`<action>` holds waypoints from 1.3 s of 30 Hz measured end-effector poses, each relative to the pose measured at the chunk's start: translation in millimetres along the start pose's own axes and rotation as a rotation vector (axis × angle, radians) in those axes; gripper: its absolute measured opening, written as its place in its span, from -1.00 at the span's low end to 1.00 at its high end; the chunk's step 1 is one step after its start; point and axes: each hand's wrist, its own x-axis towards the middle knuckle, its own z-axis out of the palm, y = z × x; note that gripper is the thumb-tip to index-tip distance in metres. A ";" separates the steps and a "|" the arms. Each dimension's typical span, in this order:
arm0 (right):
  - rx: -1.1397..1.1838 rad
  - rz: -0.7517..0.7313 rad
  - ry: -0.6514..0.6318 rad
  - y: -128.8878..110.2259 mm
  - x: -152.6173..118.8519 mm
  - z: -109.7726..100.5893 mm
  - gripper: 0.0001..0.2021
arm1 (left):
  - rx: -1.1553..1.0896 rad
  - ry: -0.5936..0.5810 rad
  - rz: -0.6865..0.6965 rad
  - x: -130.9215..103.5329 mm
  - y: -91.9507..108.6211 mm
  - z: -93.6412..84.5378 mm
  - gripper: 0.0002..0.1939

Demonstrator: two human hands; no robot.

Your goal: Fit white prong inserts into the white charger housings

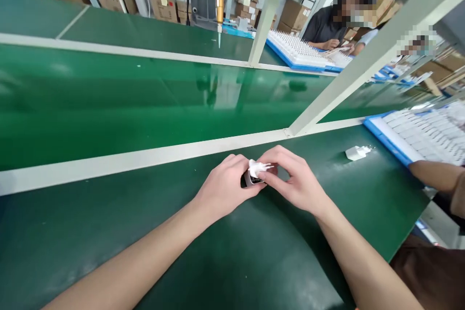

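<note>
1. While the left hand (pixel 227 181) curls around a small box-shaped shell (pixel 249 179), the right hand (pixel 296 177) has its thumb and forefinger on a white pronged piece (pixel 257 168) at the upper side of that shell.
2. Both grips are occupied. The left grip is clamped on the shell, with its thumb on the near side and its fingers on the far side. The right grip pinches the pronged piece, whose prongs point to the right.
3. The shell and the pronged piece sit together between the two hands, over the table (pixel 174 261) and near the pale rail (pixel 145 160). I cannot tell whether the shell touches the table beneath it.
4. Judging by the hands, the step in hand is close fitting or handling of the pronged piece at the shell. A dark opening shows below the piece, but fingers cover too much to tell whether the two are joined or only touching.
5. The next move, I judge, calls for a steady left grip, square alignment from the right fingertips and no sideways push on the thin prongs.
6. Another white plug (pixel 358 152) lies apart on the table to the right, near a blue tray (pixel 387 140) of white pieces. A co-worker's arm (pixel 436 174) rests beside that tray, so extra care seems wise there.
</note>
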 end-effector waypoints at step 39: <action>-0.340 -0.028 -0.087 -4.1 -7.6 3.0 -0.92 | 0.068 -0.024 0.091 -1.1 -4.4 9.1 -0.82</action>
